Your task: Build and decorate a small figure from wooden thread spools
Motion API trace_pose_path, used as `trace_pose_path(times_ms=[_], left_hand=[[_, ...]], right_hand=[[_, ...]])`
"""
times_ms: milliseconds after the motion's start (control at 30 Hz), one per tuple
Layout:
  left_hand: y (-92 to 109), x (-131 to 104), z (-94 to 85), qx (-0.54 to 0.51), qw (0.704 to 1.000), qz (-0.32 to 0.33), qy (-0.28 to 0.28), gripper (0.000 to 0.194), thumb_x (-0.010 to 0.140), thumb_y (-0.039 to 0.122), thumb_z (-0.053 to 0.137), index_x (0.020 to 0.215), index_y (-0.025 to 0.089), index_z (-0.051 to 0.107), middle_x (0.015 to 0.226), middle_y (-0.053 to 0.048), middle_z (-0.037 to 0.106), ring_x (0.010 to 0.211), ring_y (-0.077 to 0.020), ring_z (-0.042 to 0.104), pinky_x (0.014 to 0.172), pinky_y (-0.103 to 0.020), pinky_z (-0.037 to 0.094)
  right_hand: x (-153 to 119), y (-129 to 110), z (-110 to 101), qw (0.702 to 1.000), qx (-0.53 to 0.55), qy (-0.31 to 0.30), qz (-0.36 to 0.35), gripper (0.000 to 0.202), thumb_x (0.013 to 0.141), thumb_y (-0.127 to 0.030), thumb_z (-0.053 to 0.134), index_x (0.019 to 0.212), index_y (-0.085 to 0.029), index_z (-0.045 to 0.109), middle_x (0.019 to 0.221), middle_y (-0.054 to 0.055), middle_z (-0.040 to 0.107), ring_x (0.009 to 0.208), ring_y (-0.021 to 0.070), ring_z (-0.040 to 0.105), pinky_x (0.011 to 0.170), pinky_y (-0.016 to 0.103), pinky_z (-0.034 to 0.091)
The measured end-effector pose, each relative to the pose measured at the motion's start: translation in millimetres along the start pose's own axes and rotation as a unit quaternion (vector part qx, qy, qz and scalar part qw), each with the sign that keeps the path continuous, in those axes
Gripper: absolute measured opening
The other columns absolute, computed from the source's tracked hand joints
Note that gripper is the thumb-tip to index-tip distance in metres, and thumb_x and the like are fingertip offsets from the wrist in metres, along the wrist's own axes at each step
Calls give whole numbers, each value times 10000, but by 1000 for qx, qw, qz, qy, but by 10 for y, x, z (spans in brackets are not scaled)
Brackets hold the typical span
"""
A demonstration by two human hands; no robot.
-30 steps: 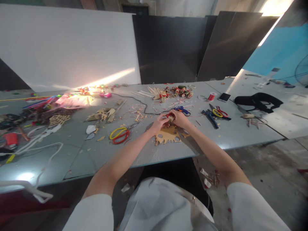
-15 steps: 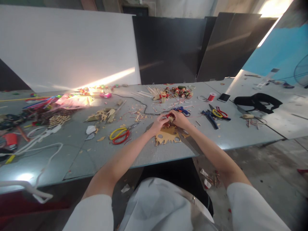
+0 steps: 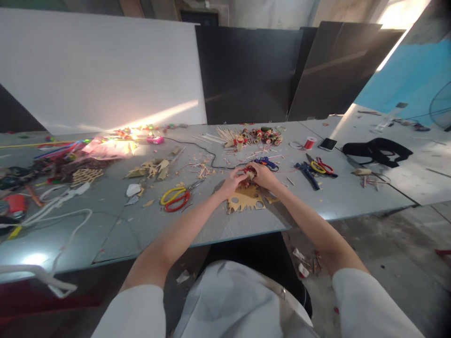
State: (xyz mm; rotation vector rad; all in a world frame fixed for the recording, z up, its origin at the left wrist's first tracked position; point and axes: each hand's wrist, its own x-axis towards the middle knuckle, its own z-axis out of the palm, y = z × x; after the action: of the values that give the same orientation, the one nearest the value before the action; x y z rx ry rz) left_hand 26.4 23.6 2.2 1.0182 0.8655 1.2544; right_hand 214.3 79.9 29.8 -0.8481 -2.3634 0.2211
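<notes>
Both hands meet over the middle of the table, closed on one small red and tan piece [image 3: 250,174] that looks like bamboo. My left hand [image 3: 234,181] grips it from the left, its fingers bent around the side. From the other side, my right hand [image 3: 262,175] curls its fingers on the same piece and hides part of it. Under the hands lies a tan sheet [image 3: 245,199] with round holes and a ragged front edge. A blue glue gun [image 3: 267,163] rests just behind my right hand.
Scissors with yellow and red handles [image 3: 176,197] lie to the left. On the right are blue-handled pliers [image 3: 307,175], a red thread spool [image 3: 310,142], a phone [image 3: 328,144] and a black strap-like item [image 3: 377,150]. Red-banded pieces [image 3: 268,135] and thin sticks [image 3: 224,134] are heaped at the back.
Almost nothing differs. Both hands stay in the same place on the small piece, with at most a slight shift of the fingers; the camera view has moved a little.
</notes>
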Motion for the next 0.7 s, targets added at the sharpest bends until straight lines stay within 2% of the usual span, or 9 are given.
trace_pose_path(times_ms=[267,500,700], left_hand=[[-43,22,-21,3,1000,7,-3,540,774,328,878,1256,210,664,878,-34,755,649,-168,704,668,-306,550],[-34,14,-22,5,1000,13,-6,567,760,360,903,1262,222,678,912,-48,753,661,-176,704,678,-324,555],[-4,-11,-6,7,1000,9,-4,570,760,352,898,1269,219,678,882,-46,748,664,-183,704,693,-332,557]], right_hand=[[0,76,51,1000,-1,5,-9,473,861,-92,595,1319,-184,668,1257,134,769,1142,306,716,995,379,551],[-1,58,38,1000,0,2,-8,548,818,-65,591,1351,-174,661,1300,148,760,1168,316,714,1021,400,551],[5,47,25,1000,0,1,-14,433,859,-79,594,1270,-177,690,1244,142,771,1145,307,715,1000,381,549]])
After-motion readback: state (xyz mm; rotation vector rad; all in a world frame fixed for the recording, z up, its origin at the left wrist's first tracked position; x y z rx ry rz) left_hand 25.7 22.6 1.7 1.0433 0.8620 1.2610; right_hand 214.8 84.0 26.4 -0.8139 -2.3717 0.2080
